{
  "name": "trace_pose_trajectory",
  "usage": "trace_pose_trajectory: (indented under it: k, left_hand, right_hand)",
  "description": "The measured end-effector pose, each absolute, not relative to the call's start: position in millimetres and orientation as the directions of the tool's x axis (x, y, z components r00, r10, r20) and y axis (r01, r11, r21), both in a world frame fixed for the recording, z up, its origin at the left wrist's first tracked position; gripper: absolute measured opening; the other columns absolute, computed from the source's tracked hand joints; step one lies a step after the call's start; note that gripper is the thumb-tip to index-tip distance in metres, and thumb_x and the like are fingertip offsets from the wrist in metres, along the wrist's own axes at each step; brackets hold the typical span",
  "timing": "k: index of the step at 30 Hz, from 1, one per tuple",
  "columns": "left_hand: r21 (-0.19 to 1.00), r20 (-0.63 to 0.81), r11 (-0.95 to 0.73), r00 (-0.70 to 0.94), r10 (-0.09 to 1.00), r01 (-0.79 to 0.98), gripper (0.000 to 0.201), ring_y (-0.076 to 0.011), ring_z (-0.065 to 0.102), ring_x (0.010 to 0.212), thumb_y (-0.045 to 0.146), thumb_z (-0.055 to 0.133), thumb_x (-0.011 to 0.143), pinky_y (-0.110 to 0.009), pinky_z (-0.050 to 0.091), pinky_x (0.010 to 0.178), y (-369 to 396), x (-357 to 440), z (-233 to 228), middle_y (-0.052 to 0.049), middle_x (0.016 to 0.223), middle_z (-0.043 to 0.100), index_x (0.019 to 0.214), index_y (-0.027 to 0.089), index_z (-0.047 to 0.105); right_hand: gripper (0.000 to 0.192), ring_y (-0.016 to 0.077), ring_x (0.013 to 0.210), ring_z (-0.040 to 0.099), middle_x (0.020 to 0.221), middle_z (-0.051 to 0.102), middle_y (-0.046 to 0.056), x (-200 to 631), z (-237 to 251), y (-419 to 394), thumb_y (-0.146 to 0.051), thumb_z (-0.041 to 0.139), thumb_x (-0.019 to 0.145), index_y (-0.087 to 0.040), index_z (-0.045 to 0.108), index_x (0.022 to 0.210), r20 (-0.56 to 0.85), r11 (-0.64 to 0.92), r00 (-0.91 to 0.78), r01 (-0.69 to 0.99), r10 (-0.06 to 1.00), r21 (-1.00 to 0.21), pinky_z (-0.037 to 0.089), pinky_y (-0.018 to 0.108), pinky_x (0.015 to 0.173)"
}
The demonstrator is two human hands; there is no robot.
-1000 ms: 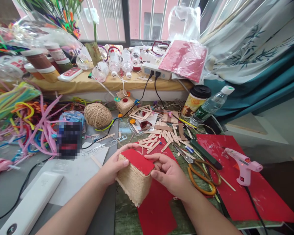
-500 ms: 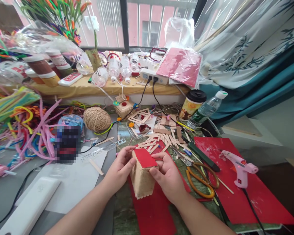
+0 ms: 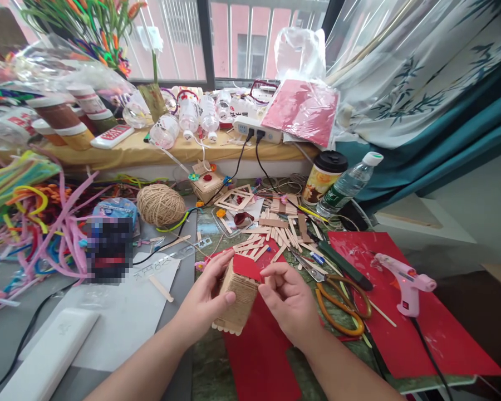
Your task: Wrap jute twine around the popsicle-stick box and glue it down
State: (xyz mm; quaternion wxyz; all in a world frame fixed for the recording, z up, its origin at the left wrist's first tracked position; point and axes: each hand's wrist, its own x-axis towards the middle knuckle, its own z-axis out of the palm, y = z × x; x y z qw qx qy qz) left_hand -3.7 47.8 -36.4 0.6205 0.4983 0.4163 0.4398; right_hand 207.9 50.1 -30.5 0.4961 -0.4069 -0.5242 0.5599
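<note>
My left hand (image 3: 211, 295) is wrapped round a small twine-covered box (image 3: 237, 298), its thumb across the near side. The box is held tilted, and a scalloped row of craft-stick ends shows along its bottom edge. A red card piece (image 3: 248, 267) lies over the top of the box. At the right corner of that card my right hand (image 3: 288, 298) is closed, thumb and forefinger pinching the edge. Under both hands a long red sheet (image 3: 263, 356) rests on the table.
Loose craft sticks (image 3: 275, 228) are heaped behind the box. To the right are orange-handled scissors (image 3: 342, 306) and a pink glue gun (image 3: 407, 281) on red card. A twine ball (image 3: 161, 206), a paper cup (image 3: 323, 177) and a water bottle (image 3: 348, 186) stand farther back.
The box has tipped, its bottom swinging to the left. My left thumb has moved down onto its near side, and my right fingers have drawn together at the red card's corner.
</note>
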Motion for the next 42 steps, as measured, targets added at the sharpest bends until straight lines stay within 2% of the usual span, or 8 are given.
trace_pose_trajectory:
  k: [5,11,16,21,24,29,36,42]
  left_hand:
    - [0.987,-0.068,0.101,0.247,0.967,-0.123,0.081,-0.0434,0.030,0.158,0.055,0.078,0.086,-0.053,0.029,0.128,48,-4,-34,-0.010,0.173,0.034,0.157,0.028,0.051]
    - [0.982,-0.064,0.100,0.219,0.974,-0.160,0.082,-0.0452,0.042,0.151,0.057,0.080,0.082,-0.050,0.042,0.120,49,-4,-29,-0.012,0.167,0.044,0.155,0.026,0.054]
    - [0.965,-0.090,0.145,0.246,0.965,-0.218,0.087,-0.0441,0.045,0.149,0.057,0.079,0.083,-0.046,0.046,0.115,48,-3,-34,-0.013,0.164,0.048,0.158,0.027,0.048]
    - [0.959,-0.105,0.161,0.238,0.966,-0.232,0.084,-0.0416,0.049,0.146,0.053,0.079,0.085,-0.044,0.046,0.113,45,0,-36,-0.012,0.160,0.052,0.158,0.029,0.047]
    - [0.958,-0.105,0.164,0.246,0.964,-0.234,0.083,-0.0418,0.048,0.147,0.053,0.079,0.085,-0.044,0.045,0.114,46,2,-34,-0.013,0.159,0.053,0.157,0.028,0.048]
    - [0.958,-0.113,0.171,0.247,0.963,-0.231,0.084,-0.0425,0.048,0.146,0.054,0.080,0.085,-0.046,0.044,0.114,47,3,-33,-0.014,0.157,0.054,0.157,0.028,0.047]
    - [0.952,-0.084,0.161,0.284,0.955,-0.259,0.074,-0.0397,0.054,0.140,0.051,0.076,0.089,-0.044,0.046,0.110,45,0,-38,-0.012,0.157,0.054,0.154,0.031,0.046]
    - [0.951,-0.065,0.130,0.230,0.971,-0.282,0.055,-0.0393,0.044,0.149,0.060,0.074,0.089,-0.041,0.044,0.112,47,-2,-35,-0.007,0.169,0.039,0.134,0.031,0.062]
  right_hand:
    - [0.022,0.0135,0.059,0.043,0.067,0.049,-0.004,209,-29,51,-0.044,0.072,0.095,-0.023,0.069,0.094,0.053,0.041,-0.168,-0.076,0.984,-0.996,0.038,0.025,0.054]
    - [0.025,0.0143,0.060,0.048,0.069,0.055,-0.002,208,-30,48,-0.048,0.070,0.096,-0.023,0.065,0.091,0.049,0.037,-0.160,-0.080,0.986,-0.996,0.042,0.025,0.055]
    - [0.025,0.0112,0.054,0.036,0.066,0.042,-0.008,207,-27,48,-0.045,0.068,0.099,-0.026,0.062,0.114,0.020,-0.013,-0.205,-0.161,0.978,-0.987,0.035,0.022,0.052]
    - [0.018,0.0132,0.060,0.044,0.069,0.048,-0.004,208,-36,48,-0.041,0.071,0.097,-0.023,0.071,0.100,0.135,0.128,-0.190,-0.050,0.973,-0.991,0.042,0.024,0.055]
    - [0.013,0.0133,0.058,0.047,0.068,0.053,-0.004,210,-40,49,-0.036,0.075,0.094,-0.024,0.073,0.099,0.228,0.237,-0.162,0.039,0.960,-0.971,0.043,0.026,0.054]
    - [0.003,0.0128,0.055,0.051,0.067,0.062,-0.002,212,-34,51,-0.024,0.071,0.096,-0.023,0.073,0.097,0.356,0.380,-0.157,0.173,0.921,-0.908,0.044,0.026,0.054]
    - [0.005,0.0120,0.054,0.048,0.068,0.058,-0.004,209,-44,50,-0.022,0.070,0.097,-0.025,0.070,0.101,0.353,0.368,-0.165,0.071,0.921,-0.927,0.041,0.024,0.051]
    - [0.023,0.0120,0.056,0.048,0.070,0.059,-0.005,204,-36,49,-0.010,0.065,0.097,-0.028,0.068,0.112,0.563,0.606,-0.293,0.078,0.773,-0.792,0.040,0.025,0.056]
